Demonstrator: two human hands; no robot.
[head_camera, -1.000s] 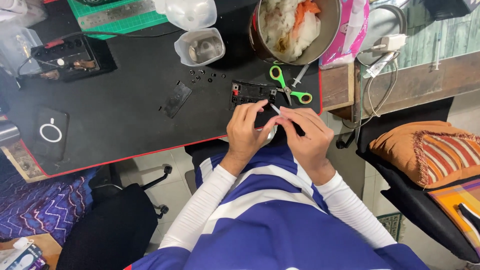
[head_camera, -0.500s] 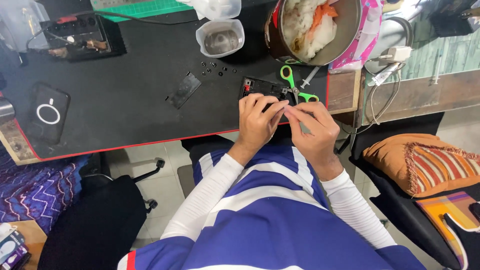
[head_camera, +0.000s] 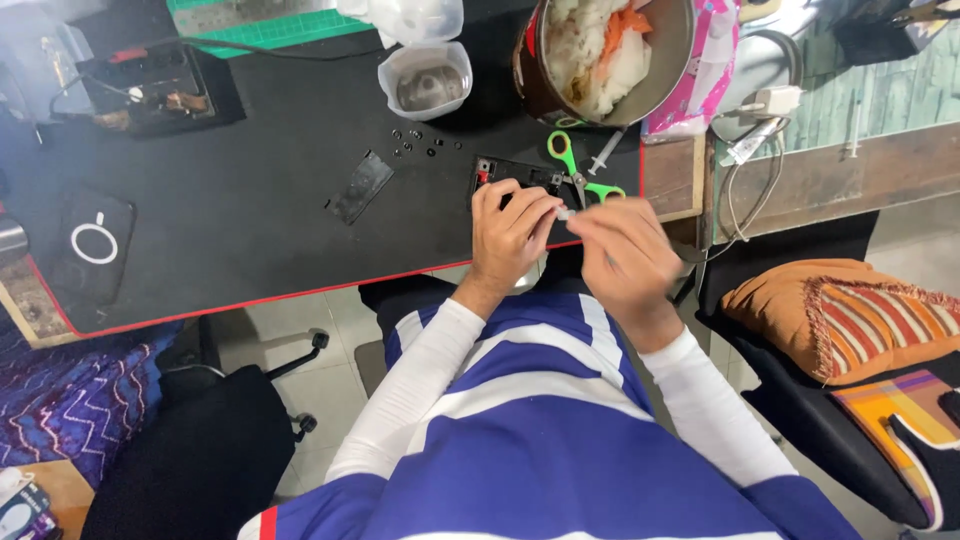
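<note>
We pinch a small white piece (head_camera: 565, 214) between left hand (head_camera: 510, 225) and right hand (head_camera: 625, 250) over the black device (head_camera: 505, 172) — fitting underway, we judge — next needs steady alignment.

Brightness: evenly bright, soft daylight-like light, no hard-edged shadows.
Light source: seems to come from the upper left, where a pale haze washes out the corner of the frame.
Glare: the black tabletop (head_camera: 250, 230) shows a dull sheen toward that corner; the clear plastic tub (head_camera: 425, 85) is nearly blown out white.
Shadows: faint and soft under the left hand (head_camera: 510, 225); darker under the tabletop edge.
Blur: the right hand (head_camera: 625, 250) is smeared by motion; its fingers cannot be told apart.
Focus: the green-handled scissors (head_camera: 580, 170) are fairly sharp.
Distortion: wide-angle bending at the edges; the tabletop's red rim (head_camera: 250, 300) curves.
</note>
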